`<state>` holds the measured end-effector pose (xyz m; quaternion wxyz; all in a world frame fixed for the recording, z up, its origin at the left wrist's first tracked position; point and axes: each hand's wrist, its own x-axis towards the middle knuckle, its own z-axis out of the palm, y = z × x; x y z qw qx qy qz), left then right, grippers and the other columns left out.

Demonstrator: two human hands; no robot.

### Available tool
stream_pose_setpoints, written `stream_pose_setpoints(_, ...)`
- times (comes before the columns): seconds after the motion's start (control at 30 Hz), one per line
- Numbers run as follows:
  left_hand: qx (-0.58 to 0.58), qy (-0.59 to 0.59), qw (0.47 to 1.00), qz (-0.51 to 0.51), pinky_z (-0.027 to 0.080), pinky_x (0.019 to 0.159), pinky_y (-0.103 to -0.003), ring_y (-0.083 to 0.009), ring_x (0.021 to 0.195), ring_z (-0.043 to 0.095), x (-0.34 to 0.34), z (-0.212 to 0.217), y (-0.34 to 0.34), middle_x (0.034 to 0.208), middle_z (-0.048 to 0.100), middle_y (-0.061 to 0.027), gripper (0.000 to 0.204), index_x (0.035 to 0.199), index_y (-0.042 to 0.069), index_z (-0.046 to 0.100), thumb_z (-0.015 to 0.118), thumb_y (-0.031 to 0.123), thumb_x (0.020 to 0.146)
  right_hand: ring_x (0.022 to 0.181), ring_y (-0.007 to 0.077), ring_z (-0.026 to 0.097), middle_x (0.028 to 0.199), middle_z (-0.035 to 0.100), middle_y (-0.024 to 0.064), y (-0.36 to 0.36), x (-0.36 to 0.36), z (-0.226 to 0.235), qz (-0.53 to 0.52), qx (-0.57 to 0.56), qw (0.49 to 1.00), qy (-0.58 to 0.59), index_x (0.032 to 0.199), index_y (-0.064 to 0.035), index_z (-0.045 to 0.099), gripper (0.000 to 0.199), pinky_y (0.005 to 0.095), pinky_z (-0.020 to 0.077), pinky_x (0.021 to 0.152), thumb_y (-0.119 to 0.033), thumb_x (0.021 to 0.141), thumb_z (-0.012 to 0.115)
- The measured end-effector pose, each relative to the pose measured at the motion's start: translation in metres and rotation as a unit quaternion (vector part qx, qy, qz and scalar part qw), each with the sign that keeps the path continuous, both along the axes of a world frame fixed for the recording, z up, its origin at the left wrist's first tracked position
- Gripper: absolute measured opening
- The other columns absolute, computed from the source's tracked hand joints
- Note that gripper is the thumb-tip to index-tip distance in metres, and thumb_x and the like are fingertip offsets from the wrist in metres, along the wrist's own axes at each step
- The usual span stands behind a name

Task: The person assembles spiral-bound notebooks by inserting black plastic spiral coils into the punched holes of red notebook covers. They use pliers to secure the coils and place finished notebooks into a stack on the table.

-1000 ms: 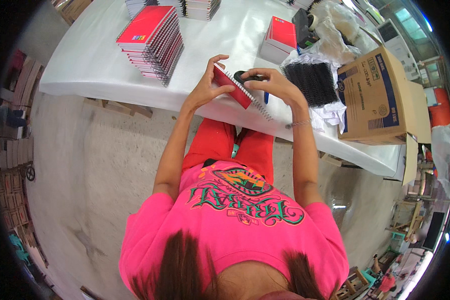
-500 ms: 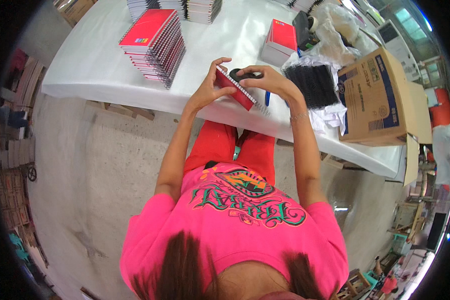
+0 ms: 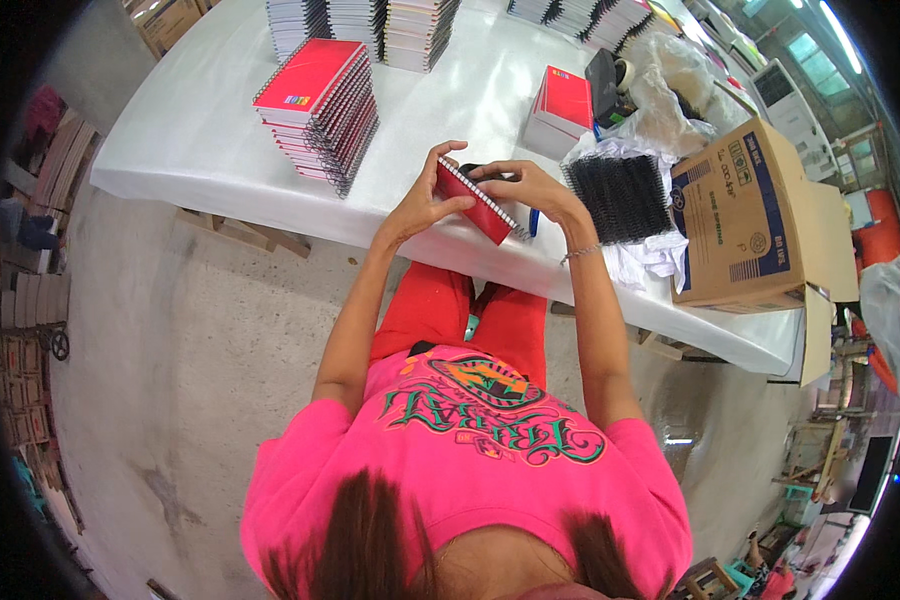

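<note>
Both hands hold one red notebook over the near edge of the white table. The left hand is curled round its left end, fingers over the top edge and thumb on the cover. The right hand closes on its right part from above, fingertips at the wire spine; whether it also grips something small and dark just behind the notebook is hard to make out. The notebook is tilted, spine side up, its lower corner pointing down and right.

Just under the right hand a blue pen lies at the table edge, half hidden by the wrist. Right of that hand sits a heap of black wire spines on white plastic. Beyond that is an open cardboard box on its side; its inside cannot be seen.

Left of the left hand stands a stack of red notebooks, well apart from it. Beyond the right hand is a shorter red stack, with a dark tape dispenser and crumpled clear bags behind it. Farthest off, along the far edge, more notebook stacks are cut off by the picture's rim.
</note>
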<state>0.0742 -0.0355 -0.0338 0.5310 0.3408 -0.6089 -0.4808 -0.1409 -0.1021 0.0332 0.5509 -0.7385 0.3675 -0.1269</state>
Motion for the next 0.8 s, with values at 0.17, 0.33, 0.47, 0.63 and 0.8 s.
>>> stream_pose_setpoints(0.17, -0.012, -0.046, 0.997, 0.068, 0.037, 0.105, -0.034, -0.0204, 0.115, 0.048, -0.012, 0.0, -0.003, 0.123, 0.048, -0.0111, 0.073, 0.142, 0.009, 0.036, 0.078, 0.016, 0.082, 0.121, 0.0216, 0.054, 0.134, 0.055, 0.0117, -0.003, -0.013, -0.033, -0.17, -0.189, 0.966, -0.055, 0.129, -0.0073, 0.062, 0.056, 0.0351, 0.0467, 0.097, -0.035, 0.084, 0.079)
stream_pose_setpoints(0.33, -0.016, 0.026, 0.96, 0.279, 0.035, 0.105, -0.033, -0.0231, 0.117, 0.047, -0.033, -0.016, 0.01, 0.121, 0.047, -0.012, 0.047, 0.128, 0.001, 0.041, 0.068, 0.012, 0.092, 0.129, 0.044, 0.038, 0.14, 0.045, 0.0261, 0.015, -0.027, -0.061, -0.327, -0.413, 0.849, 0.026, 0.131, -0.0136, 0.058, 0.059, 0.0528, 0.0307, 0.109, -0.04, 0.081, 0.077)
stream_pose_setpoints(0.47, 0.012, 0.057, 0.949, 0.31, 0.034, 0.105, -0.036, -0.0253, 0.116, 0.047, -0.053, -0.012, 0.014, 0.123, 0.048, -0.0132, 0.039, 0.125, 0.001, 0.042, 0.063, 0.015, 0.095, 0.125, 0.0424, 0.04, 0.137, 0.044, 0.0253, 0.055, -0.034, -0.069, -0.406, -0.435, 0.789, 0.155, 0.13, -0.0106, 0.058, 0.058, 0.054, 0.0314, 0.103, -0.047, 0.086, 0.07)
stream_pose_setpoints(0.63, 0.008, 0.034, 0.947, 0.32, 0.033, 0.105, -0.038, -0.0274, 0.117, 0.047, -0.062, -0.012, 0.014, 0.123, 0.049, -0.0128, 0.037, 0.124, 0.001, 0.043, 0.062, 0.016, 0.096, 0.127, 0.0432, 0.037, 0.139, 0.043, 0.0262, 0.072, -0.031, -0.089, -0.42, -0.429, 0.778, 0.185, 0.137, -0.0106, 0.052, 0.064, 0.0554, 0.0276, 0.105, -0.048, 0.088, 0.067)
stream_pose_setpoints(0.8, 0.02, 0.037, 0.947, 0.32, 0.034, 0.104, -0.038, -0.0264, 0.115, 0.047, -0.061, -0.012, 0.017, 0.123, 0.049, -0.0124, 0.036, 0.124, 0.002, 0.043, 0.062, 0.016, 0.096, 0.126, 0.0426, 0.039, 0.136, 0.045, 0.0252, 0.075, -0.024, -0.089, -0.422, -0.438, 0.77, 0.194, 0.138, -0.0098, 0.052, 0.06, 0.0557, 0.0262, 0.106, -0.037, 0.087, 0.068)
